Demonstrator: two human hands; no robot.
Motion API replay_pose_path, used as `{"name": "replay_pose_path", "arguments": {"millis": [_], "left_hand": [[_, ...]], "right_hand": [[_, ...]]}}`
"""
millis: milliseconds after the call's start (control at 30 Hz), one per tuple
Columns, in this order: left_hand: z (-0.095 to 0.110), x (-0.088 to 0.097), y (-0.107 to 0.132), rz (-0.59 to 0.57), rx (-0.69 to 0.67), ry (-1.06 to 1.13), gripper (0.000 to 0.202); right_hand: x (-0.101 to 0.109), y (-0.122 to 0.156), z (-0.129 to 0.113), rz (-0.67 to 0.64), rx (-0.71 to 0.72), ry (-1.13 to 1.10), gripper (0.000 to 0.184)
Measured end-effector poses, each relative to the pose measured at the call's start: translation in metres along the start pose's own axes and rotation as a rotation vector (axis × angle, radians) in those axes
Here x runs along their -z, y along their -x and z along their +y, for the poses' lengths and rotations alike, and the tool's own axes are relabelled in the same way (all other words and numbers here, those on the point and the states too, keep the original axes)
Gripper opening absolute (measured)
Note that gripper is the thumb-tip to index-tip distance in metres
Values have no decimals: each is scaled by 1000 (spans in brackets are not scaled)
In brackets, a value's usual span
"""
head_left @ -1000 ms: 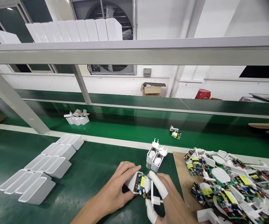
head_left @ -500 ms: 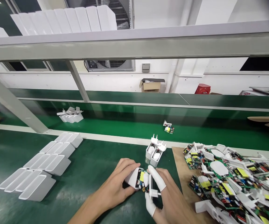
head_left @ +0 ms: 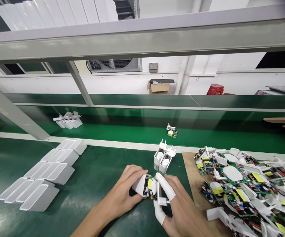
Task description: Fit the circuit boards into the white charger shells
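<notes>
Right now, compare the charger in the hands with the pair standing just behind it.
The held charger lies tilted between the left hand and right hand; the standing pair sits upright, untouched. The held charger shows its circuit board at the open end; the standing pair shows prongs on top. Both have white shells.

Bottom edge cuts the right hand; right edge cuts the board pile.

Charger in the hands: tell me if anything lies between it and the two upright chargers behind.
Nothing visible. The left hand and right hand hold the charger; only bare mat separates it from the pair.
</notes>
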State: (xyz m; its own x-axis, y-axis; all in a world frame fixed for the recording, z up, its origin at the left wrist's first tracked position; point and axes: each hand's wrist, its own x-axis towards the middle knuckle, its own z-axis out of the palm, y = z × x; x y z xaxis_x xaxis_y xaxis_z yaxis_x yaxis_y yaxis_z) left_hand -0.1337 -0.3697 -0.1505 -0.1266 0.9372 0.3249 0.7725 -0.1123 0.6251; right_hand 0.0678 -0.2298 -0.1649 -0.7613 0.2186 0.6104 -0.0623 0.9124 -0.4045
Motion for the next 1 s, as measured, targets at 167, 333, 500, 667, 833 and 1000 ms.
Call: {"name": "replay_pose_path", "arguments": {"millis": [167,333,500,667,833,1000], "left_hand": [[0,0,-1,-10,9,7,62],[2,-2,-1,-12,11,8,61],[2,-3,0,-26,28,3,65],[5,-3,1,-28,51,-4,69],[6,-5,0,5,44,2,66],[6,-6,1,33,54,3,67]], "right_hand": [[3,-1,0,-17,-30,-42,83],[6,0,1,-44,-12,-48,84],[12,-6,-1,-32,19,-30,82],[14,-8,0,-9,59,-20,78],[4,-4,3,3,10,-48,82],[-1,-3,4,34,6,-56,84]]}}
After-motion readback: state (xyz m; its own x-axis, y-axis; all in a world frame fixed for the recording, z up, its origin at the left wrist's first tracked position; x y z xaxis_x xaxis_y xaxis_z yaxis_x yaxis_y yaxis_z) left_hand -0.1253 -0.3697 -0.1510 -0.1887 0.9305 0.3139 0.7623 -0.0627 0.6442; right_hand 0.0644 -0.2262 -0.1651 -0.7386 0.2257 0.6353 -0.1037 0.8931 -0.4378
